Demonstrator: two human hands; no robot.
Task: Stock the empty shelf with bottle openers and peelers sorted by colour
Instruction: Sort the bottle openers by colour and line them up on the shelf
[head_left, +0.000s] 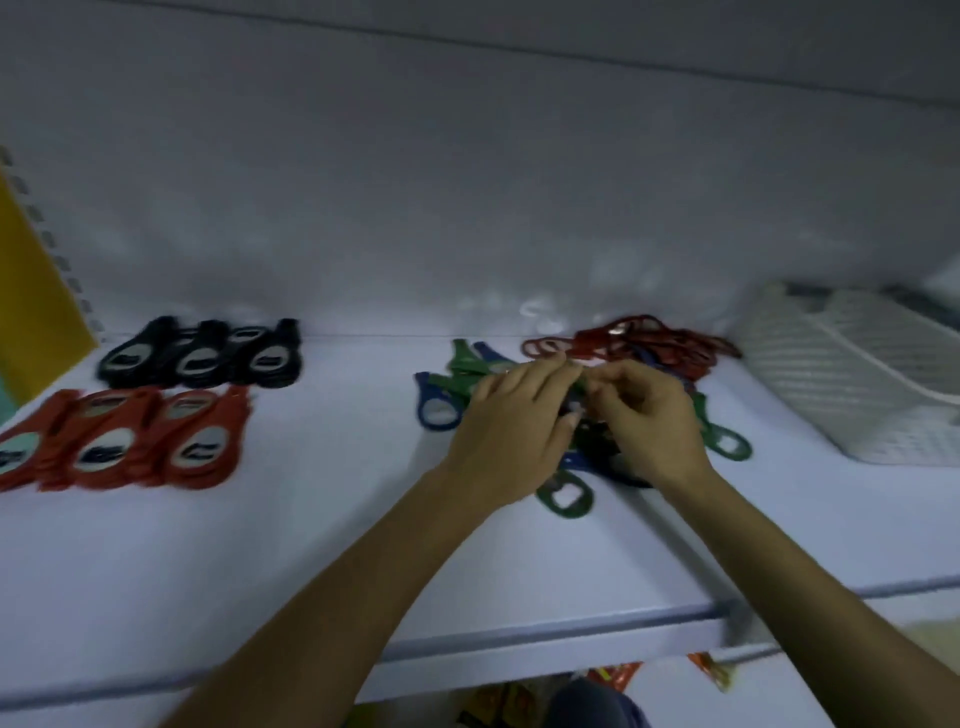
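- l hand (511, 421) & r hand (644, 421) are both over the mixed pile (597, 441) on the shelf (311, 545), fingers curled, tips nearly meeting
- a green sliver shows between the fingertips; too blurry, so can't tell if either hand actually grips it
- the pile lies right under both palms, w/ dark, blue & green pieces tangled together
- green opener (563, 499) lies flat just below the l wrist, between the two forearms
- 2nd green opener (727, 441) is just right of the r hand
- blue opener (436, 410) is just left of the l hand
- red loop pieces (649, 338) are heaped just beyond the fingertips; can't tell if openers or peelers
- black openers (202, 353) sit in a row well left of the l hand, at the back
- red openers (130, 441) sit in a row in front of the black ones, also well left
- white basket (857, 389) is off to the right of the r hand
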